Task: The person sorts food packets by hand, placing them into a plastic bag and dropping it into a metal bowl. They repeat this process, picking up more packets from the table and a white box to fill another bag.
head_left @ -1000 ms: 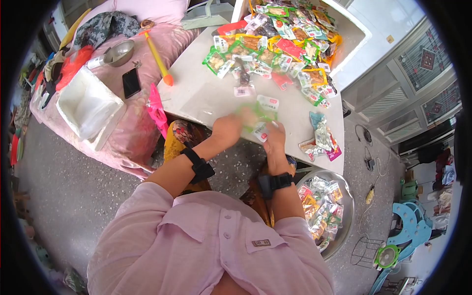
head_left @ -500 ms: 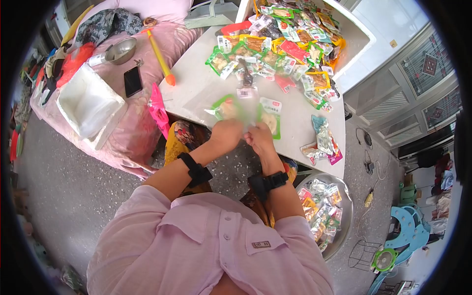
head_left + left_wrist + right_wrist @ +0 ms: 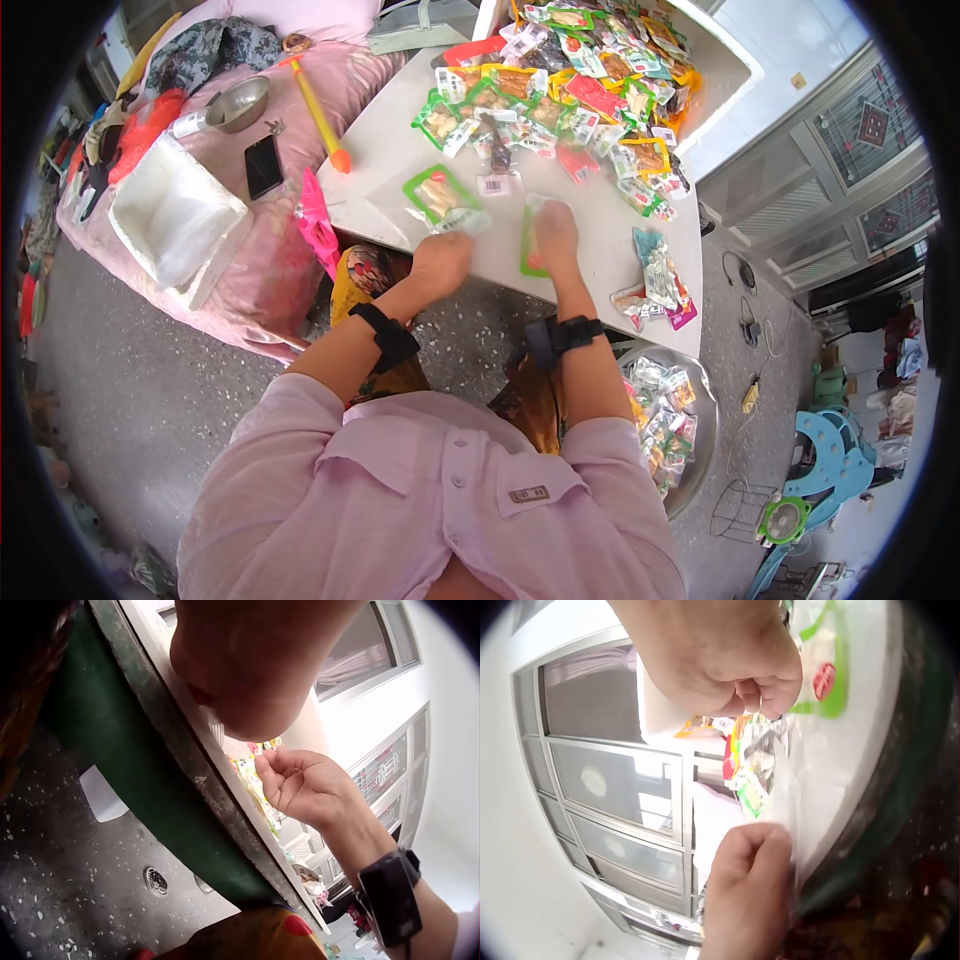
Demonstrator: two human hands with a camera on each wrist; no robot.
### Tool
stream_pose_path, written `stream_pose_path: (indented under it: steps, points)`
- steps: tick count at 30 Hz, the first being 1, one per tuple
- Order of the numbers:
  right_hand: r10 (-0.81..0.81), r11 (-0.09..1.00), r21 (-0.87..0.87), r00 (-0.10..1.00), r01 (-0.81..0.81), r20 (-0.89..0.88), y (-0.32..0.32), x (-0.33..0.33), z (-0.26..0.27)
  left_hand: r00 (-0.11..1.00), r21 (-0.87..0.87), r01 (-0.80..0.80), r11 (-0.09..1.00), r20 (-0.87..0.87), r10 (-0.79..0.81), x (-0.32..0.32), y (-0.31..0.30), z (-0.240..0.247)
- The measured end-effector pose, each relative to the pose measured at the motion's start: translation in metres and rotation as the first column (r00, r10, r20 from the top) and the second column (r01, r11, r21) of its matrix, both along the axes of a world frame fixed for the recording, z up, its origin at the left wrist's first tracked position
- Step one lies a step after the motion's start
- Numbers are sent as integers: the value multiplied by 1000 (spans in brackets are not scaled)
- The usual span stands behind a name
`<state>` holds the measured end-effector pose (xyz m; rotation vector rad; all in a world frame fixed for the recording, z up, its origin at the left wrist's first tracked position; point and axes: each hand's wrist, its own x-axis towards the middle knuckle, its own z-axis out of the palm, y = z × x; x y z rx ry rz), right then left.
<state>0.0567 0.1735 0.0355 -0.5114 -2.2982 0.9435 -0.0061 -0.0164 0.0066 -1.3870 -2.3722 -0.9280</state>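
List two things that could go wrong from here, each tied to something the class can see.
1. The green-edged packet, partly covered by the right hand, is near the front edge of the table, so a careless sweep might knock it to the floor.
2. The small cluster of packets sits near the table's right edge; a sideways bump could perhaps push some off.

Packets [image 3: 648, 158] lie on the table [image 3: 600, 245] — bed [image 3: 285, 265] at left, basin [image 3: 707, 440] at right.

Green-edged packet [image 3: 436, 192] of pale food, slantwise on the white tabletop [image 3: 610, 235] near a half-hidden green-edged pouch [image 3: 529, 240]
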Motion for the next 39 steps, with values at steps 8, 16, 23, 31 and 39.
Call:
stream_pose_path:
  steps: [8, 16, 23, 31, 39]
  points:
    - [73, 966, 160, 809, -203, 583, 83, -39, -11, 1000, 33, -13, 999, 17, 12, -3, 3, -7]
    - [120, 952, 143, 759, -272, 640, 78, 11, 30, 998, -28, -35, 999, 51, 37, -1, 2, -2]
    - [49, 290, -939, 982, -187, -180, 39, 101, 13, 971, -50, -86, 995, 220, 95, 1, 5, 4]
    - [-151, 112, -920, 909, -375, -389, -15, 102, 5, 951, 31, -99, 995, 298, 85, 20, 18, 22]
    - [-262, 19, -934, 900, -357, -349, -26, 85, -3, 961, -36, -130, 991, 241, 134, 33, 21, 55]
